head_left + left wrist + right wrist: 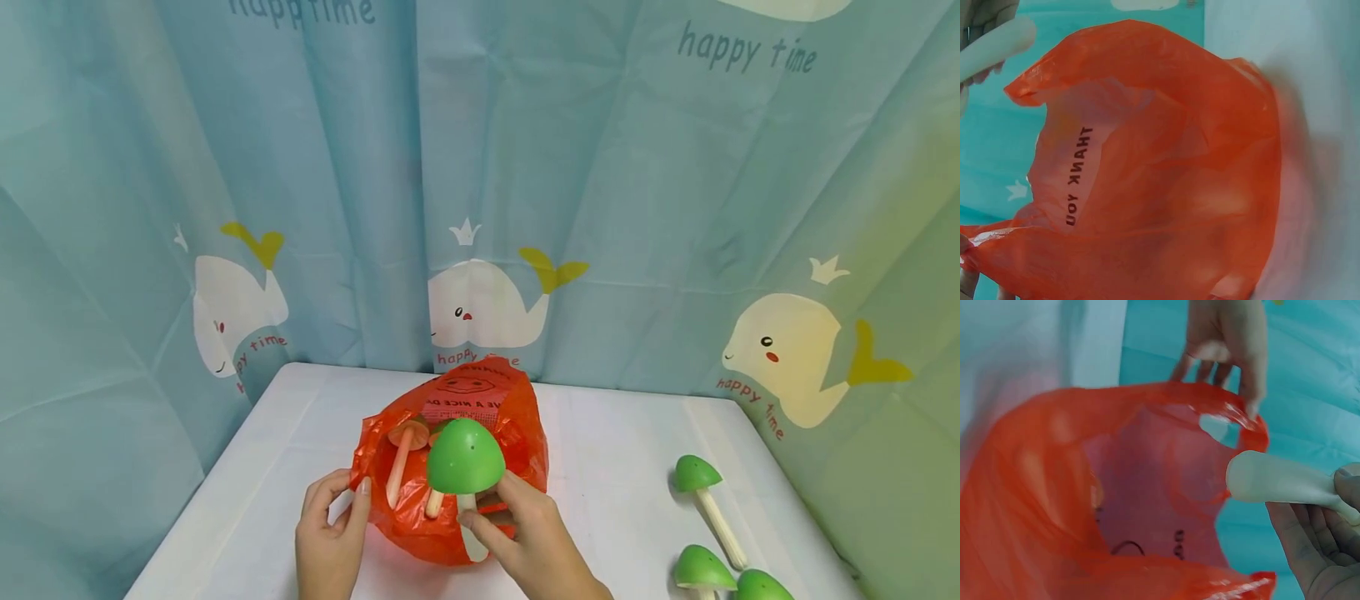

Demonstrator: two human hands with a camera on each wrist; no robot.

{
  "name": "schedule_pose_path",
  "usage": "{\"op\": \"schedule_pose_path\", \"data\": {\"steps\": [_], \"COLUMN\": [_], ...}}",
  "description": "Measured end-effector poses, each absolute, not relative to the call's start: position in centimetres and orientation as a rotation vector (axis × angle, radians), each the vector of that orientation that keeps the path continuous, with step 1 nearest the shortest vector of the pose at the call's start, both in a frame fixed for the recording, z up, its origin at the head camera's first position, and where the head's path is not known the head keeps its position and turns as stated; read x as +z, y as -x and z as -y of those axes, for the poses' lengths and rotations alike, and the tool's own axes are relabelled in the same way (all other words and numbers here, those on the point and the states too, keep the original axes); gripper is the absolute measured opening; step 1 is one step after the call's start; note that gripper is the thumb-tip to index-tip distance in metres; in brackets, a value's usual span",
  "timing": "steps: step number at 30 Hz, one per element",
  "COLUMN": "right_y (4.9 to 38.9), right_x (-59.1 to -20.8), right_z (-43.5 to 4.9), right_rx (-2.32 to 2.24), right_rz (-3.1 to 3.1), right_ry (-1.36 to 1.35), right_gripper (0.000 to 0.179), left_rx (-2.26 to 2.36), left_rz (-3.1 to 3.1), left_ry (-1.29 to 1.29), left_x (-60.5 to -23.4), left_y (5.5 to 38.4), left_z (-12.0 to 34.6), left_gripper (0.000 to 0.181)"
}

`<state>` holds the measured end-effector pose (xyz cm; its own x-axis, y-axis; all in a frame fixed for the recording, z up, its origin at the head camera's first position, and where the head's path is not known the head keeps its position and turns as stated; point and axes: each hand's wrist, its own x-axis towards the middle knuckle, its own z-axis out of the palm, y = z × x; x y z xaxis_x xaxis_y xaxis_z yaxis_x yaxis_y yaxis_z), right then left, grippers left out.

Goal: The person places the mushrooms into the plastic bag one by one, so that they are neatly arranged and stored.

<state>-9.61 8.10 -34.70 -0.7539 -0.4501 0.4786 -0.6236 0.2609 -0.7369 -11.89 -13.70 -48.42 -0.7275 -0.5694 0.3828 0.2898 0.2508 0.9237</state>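
A red plastic bag [525, 425] stands with its mouth toward me on the white table. My left hand [330, 533] pinches the left edge of the bag's mouth between thumb and fingers. In front of the opening, my right hand [536, 533] holds a green-capped toy mushroom [467, 458] by its pale stem, cap up. The right wrist view shows the thick end of that stem [1272, 478] beside the bag's rim. Inside the bag lie a mushroom [401, 467] with a long stem and at least one more, partly hidden behind the held cap.
Several green-capped mushrooms lie at the table's right side, one [697, 475] farther back and others [703, 568] near the front edge. A blue curtain [637, 208] with whale prints hangs behind and around the white table [615, 450].
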Motion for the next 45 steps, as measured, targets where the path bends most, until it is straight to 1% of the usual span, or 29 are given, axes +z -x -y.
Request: {"op": "schedule_pose_path", "data": {"steps": [3,6,10,12,16,20,22,25,27,29,32,34,36,38,42,45], "right_y": [9.6,10.2,11.1,11.4,11.7,11.9,11.7,11.8,12.0,12.5,12.9,13.1,13.3,13.5,13.9,14.3], "right_x": [-35.2,-36.8,-39.0,-39.6,-40.6,-41.2,-40.6,-40.8,-41.0,-42.2,-42.7,-42.9,-43.2,-43.4,-43.8,-44.0], "right_z": [-7.6,-7.3,-6.8,-6.5,-6.1,-5.6,-5.3,-5.0,-4.8,-4.6,-4.2,-3.9,-3.7,-3.6,-3.4,-3.4], "right_rx": [1.541,1.549,1.584,1.623,1.682,1.732,1.746,1.748,1.743,1.735,1.73,1.713,1.681,1.641,1.598,1.614], "right_rz": [2.414,2.461,2.487,2.504,2.519,2.521,2.526,2.552,2.569,2.579,2.584,2.578,2.585,2.58,2.575,2.588], "right_ry": [-1.001,-0.994,-0.987,-0.974,-0.952,-0.927,-0.914,-0.88,-0.845,-0.816,-0.78,-0.771,-0.762,-0.768,-0.778,-0.767], "right_gripper": [0.022,0.018,0.02,0.022,0.025,0.026,0.024,0.023,0.025,0.028,0.03,0.028,0.026,0.025,0.025,0.025], "left_rx": [-1.558,-1.581,-1.543,-1.533,-1.549,-1.534,-1.472,-1.421,-1.394,-1.457,-1.543,-1.591,-1.595,-1.612,-1.605,-1.609], "left_rz": [1.816,1.822,1.867,1.854,1.821,1.874,1.917,1.921,1.924,1.928,1.959,1.942,1.961,1.912,1.915,1.927], "left_ry": [-0.263,-0.265,-0.301,-0.3,-0.268,-0.364,-0.394,-0.377,-0.359,-0.352,-0.354,-0.327,-0.337,-0.286,-0.277,-0.296], "left_x": [-48.2,-47.6,-48.3,-48.8,-46.9,-43.8,-46.8,-52.8,-55.2,-52.0,-46.4,-44.9,-44.7,-46.0,-46.6,-45.7], "left_y": [11.8,11.6,11.8,12.0,11.2,10.1,11.3,13.6,14.5,13.2,10.7,9.9,9.8,10.3,10.5,10.2], "left_z": [13.5,13.4,13.6,13.8,13.2,12.1,13.0,14.9,15.6,14.6,13.0,12.6,12.5,12.9,13.1,12.9], "left_gripper": [0.018,0.019,0.021,0.019,0.014,0.013,0.015,0.018,0.02,0.021,0.024,0.023,0.023,0.02,0.022,0.025]}}
